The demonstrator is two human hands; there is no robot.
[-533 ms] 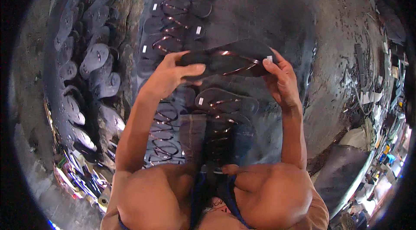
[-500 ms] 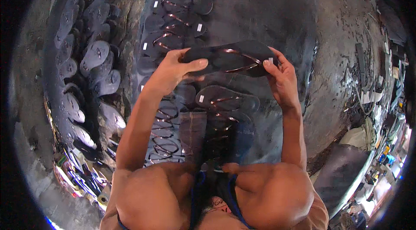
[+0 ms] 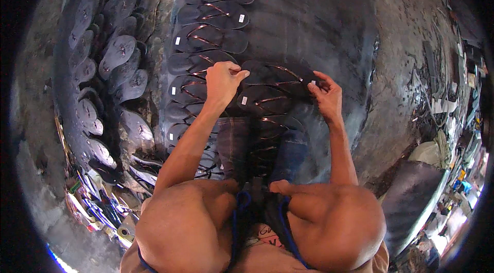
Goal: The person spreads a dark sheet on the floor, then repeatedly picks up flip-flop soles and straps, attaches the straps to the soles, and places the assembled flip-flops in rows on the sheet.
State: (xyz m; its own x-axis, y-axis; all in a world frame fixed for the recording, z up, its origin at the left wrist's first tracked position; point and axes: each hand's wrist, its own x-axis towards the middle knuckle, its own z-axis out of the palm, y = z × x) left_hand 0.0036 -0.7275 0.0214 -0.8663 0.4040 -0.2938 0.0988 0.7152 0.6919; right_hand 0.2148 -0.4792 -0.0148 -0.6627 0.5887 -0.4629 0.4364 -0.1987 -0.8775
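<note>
A black flip-flop (image 3: 275,73) with shiny bronze-coloured straps lies crosswise between my hands, low over or on the nearer column of flip-flops; whether it rests there I cannot tell. My left hand (image 3: 224,84) is closed, thumb and bent fingers pinching at its left end. At the other end, the thumb and fingers of my right hand (image 3: 328,95) grip the edge. Just below it is another black flip-flop (image 3: 278,102) with a small white label. To the left, a long column of matching flip-flops (image 3: 211,39) runs away from me, partly covered by my left hand.
Dark sheeting (image 3: 314,16) spreads under the columns. Many grey flip-flop soles (image 3: 118,57) stand in overlapping rows at the left. Cluttered scraps (image 3: 98,206) lie at lower left, and a dark rolled sheet (image 3: 411,206) at lower right. My knees are at the bottom.
Both hands have lowered the flip-flop toward the nearer column. My left hand has shifted right and its fingers are more curled. My view has tilted slightly.
</note>
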